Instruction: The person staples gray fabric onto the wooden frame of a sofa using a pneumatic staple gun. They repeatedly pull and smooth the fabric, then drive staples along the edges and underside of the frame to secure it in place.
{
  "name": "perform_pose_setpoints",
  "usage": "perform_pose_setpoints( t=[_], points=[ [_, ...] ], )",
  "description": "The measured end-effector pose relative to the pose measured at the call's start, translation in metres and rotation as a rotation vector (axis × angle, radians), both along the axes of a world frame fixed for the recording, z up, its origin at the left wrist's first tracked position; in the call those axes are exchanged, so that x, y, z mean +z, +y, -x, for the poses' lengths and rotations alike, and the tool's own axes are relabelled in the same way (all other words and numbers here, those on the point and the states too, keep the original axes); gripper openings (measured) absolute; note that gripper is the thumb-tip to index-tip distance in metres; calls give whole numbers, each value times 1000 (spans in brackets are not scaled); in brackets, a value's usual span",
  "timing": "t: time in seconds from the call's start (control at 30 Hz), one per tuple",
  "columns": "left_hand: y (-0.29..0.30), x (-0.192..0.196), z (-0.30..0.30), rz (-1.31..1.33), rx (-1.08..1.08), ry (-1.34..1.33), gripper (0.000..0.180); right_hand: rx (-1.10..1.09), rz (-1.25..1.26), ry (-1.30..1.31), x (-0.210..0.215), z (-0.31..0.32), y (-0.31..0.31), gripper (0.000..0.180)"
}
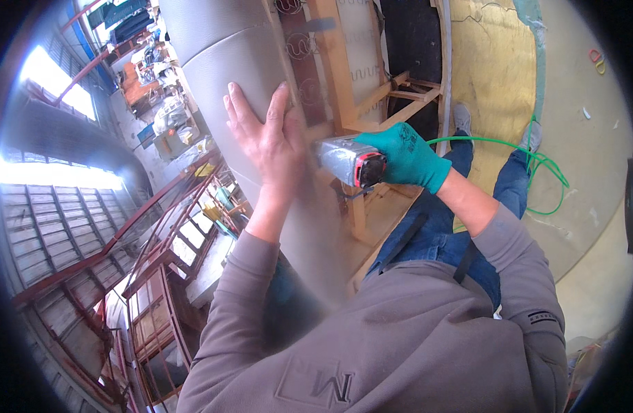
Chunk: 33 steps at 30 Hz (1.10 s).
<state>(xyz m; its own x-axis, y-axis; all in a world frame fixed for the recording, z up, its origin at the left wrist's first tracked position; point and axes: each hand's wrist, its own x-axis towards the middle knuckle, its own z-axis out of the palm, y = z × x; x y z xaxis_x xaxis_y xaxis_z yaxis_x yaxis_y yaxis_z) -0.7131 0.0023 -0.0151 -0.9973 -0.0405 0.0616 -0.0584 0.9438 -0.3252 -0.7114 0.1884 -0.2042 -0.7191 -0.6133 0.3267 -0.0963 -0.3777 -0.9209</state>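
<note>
My bare left hand (272,148) lies with its fingers spread on the grey padded cover (235,65) of a large upholstered furniture piece. In a green work glove, my right hand (411,160) is wrapped round a staple gun (340,157), grey with a red and black end. The gun's front end points at the edge where the cover meets the wooden frame (338,72), close beside my left hand. Its tip is hard to make out against that edge. A green air hose (492,140) runs off to the right from behind the gloved hand.
Wavy springs (361,86) and black cloth (406,48) show inside the frame. Yellowish sheeting (492,76) covers the floor by my feet, and the hose lies looped there. Red-handled scissors (597,62) rest farther right. Metal railings (158,268) and cluttered benches stand left.
</note>
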Motion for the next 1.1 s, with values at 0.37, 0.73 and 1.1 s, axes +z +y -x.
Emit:
perform_pose_setpoints(
  t=[0.37, 0.73, 1.1],
  points=[
    [1, 3, 0, 47, -41, 13, 36, -48, -14, 24, 1, -11, -29, 31],
    [-15, -4, -4, -209, -67, 126, 35, -76, -176, 39, -13, -37, 18, 34],
    [-68, -11, -95, -446, -199, 146, 54, -63, -467, 136, 3, -175, 60, 39]
  ],
)
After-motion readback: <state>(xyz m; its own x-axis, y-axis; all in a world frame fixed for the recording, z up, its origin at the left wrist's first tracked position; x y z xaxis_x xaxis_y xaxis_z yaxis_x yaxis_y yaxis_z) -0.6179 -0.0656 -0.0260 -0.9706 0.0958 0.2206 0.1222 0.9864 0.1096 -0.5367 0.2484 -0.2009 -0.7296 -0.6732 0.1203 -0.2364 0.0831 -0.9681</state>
